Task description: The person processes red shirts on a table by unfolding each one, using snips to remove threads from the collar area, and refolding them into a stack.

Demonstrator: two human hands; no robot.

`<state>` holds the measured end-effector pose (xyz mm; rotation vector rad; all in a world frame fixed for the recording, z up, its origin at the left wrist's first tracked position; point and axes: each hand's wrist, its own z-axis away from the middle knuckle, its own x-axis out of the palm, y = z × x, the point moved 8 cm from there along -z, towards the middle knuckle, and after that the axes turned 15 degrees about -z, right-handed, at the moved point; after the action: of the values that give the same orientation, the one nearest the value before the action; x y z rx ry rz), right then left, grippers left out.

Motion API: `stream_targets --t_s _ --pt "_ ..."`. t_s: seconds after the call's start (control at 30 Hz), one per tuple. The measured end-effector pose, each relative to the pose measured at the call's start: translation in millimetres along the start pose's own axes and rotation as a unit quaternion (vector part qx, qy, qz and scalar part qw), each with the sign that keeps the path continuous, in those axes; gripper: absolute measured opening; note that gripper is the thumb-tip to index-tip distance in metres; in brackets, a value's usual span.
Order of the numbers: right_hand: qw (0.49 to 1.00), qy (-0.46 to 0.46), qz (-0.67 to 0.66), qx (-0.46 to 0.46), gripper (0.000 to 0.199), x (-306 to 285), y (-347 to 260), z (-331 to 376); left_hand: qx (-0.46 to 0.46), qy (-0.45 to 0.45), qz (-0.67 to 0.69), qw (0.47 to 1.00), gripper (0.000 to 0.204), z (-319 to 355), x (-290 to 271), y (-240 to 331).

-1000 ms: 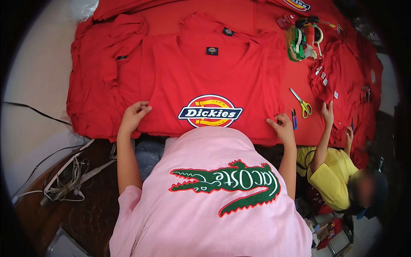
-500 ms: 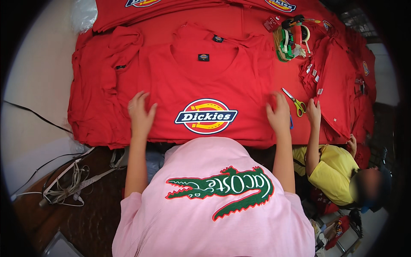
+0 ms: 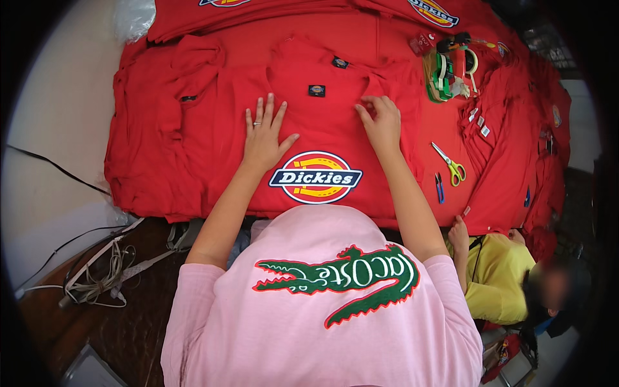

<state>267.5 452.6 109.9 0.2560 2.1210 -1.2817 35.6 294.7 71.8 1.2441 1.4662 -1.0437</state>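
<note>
A red T-shirt (image 3: 309, 132) lies spread face up before me, its neckline pointing away. A round printed logo (image 3: 315, 177) with a dark blue banner sits on its chest, and a small dark neck label (image 3: 316, 90) shows inside the collar. My left hand (image 3: 263, 137) rests flat on the shirt's left shoulder, fingers spread, with a ring on one finger. At the right edge of the neckline is my right hand (image 3: 383, 126), its fingers bent and the thumb apart from the forefinger; nothing shows between them.
Yellow-handled scissors (image 3: 456, 173) and small blue thread snips (image 3: 440, 188) lie on the right. Beyond them stands a green tape dispenser (image 3: 438, 80). Heaped red shirts (image 3: 155, 122) lie at left. A co-worker in a yellow top (image 3: 500, 277) handles red cloth at right. Cables (image 3: 97, 277) hang at lower left.
Both my hands have moved inward and away from me, from the shirt's sides up to its shoulder and neckline. The co-worker's hand has come nearer the table's front edge.
</note>
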Motion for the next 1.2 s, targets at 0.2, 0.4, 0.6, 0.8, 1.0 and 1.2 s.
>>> stream_targets --t_s 0.2,0.4,0.6,0.8,1.0,1.2 --pt "0.999 -0.043 0.017 0.029 0.013 45.1 12.0 -31.1 0.128 -0.011 0.069 0.989 0.08 -41.7 0.0 67.9" --pt "0.987 0.06 -0.137 0.053 0.009 -18.9 39.5 -25.6 0.108 -0.012 0.086 0.99 0.077 -51.5 14.6 68.6" --pt "0.931 0.302 -0.163 0.128 0.012 -164.9 131.3 90.8 0.089 0.049 0.184 0.978 0.046 -45.4 2.4 63.2" --pt "0.945 0.246 -0.047 0.211 0.016 -161.3 96.8 174.8 0.078 0.069 0.223 0.969 0.023 -105.8 -5.7 84.7" --pt "0.968 0.16 -0.079 0.176 0.02 -120.7 58.0 178.3 0.115 0.052 0.21 0.97 0.018 -128.4 28.1 84.1" --pt "0.953 0.152 -0.131 0.225 0.013 -116.4 74.9 176.6 -0.132 -0.09 0.605 0.78 0.013 -133.8 37.3 21.8"
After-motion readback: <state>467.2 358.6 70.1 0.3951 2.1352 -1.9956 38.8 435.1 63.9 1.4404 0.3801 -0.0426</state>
